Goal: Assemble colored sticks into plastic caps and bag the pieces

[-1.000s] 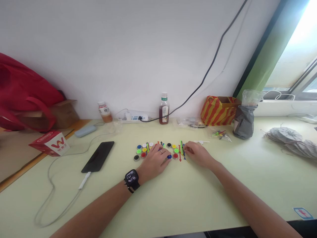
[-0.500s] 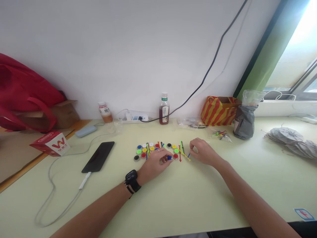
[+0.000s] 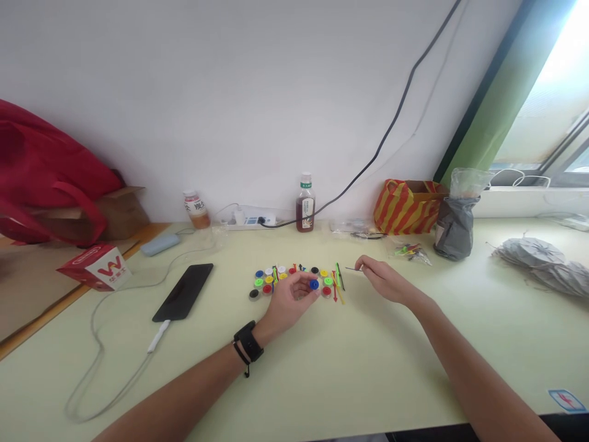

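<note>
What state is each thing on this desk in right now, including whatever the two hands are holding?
Left hand: pinching a blue disc, lifted.
Right hand: pinching a thin dark stick, held level.
Coloured discs: lying flat in a cluster.
Phone: screen dark, cable plugged in.
Tea bottle: upright, capped.
Striped bag: open at top.

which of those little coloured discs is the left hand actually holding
The blue disc, pinched at the fingertips of the left hand and lifted off the table. The other discs lie flat in their cluster.
</note>
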{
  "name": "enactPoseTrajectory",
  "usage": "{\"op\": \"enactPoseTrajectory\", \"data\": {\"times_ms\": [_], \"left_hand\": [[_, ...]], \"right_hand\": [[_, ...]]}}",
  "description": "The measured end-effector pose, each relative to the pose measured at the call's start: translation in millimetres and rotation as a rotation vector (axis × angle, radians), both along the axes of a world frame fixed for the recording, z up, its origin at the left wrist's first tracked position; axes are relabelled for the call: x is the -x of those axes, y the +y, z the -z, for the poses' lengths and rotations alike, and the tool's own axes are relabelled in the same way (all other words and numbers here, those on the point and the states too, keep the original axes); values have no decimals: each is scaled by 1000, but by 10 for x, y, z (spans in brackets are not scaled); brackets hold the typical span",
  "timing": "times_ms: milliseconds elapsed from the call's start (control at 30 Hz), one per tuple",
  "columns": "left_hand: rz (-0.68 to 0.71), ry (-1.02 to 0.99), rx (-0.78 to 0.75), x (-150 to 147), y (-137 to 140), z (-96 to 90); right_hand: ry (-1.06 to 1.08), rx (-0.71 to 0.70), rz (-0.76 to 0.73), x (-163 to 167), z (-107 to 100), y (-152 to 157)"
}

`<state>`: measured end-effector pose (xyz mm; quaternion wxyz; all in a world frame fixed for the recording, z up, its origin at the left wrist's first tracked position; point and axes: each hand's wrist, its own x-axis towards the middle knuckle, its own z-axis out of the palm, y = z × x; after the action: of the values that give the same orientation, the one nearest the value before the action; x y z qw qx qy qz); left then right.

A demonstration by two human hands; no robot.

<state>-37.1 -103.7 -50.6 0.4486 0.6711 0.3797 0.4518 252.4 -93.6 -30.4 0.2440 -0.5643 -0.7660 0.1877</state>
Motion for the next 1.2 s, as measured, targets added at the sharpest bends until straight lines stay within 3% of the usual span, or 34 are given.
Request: {"op": "enactPoseTrajectory", "data": {"times_ms": [267,467,600,767,1000,1200], "left_hand": [[-10,25,-84,-32,-36,36],[-1,18,-85,-28,-40,30],[3,19,-97,-29,-36,49],[5,43,-150,-27,-24,88],[-15,91,-244,-15,-74,15],[-10,142,-280,-10,-100,-5]], "right_hand": [[188,-6,-198,446,-19,-118],[422,61,-261,570,-72,-193],[667,160,-274,597,-79,-214],[722,265,-288,631,-75,-252],[821,307,-321,671,-79,-283],[925,272,-237,699,-21,-256]]}}
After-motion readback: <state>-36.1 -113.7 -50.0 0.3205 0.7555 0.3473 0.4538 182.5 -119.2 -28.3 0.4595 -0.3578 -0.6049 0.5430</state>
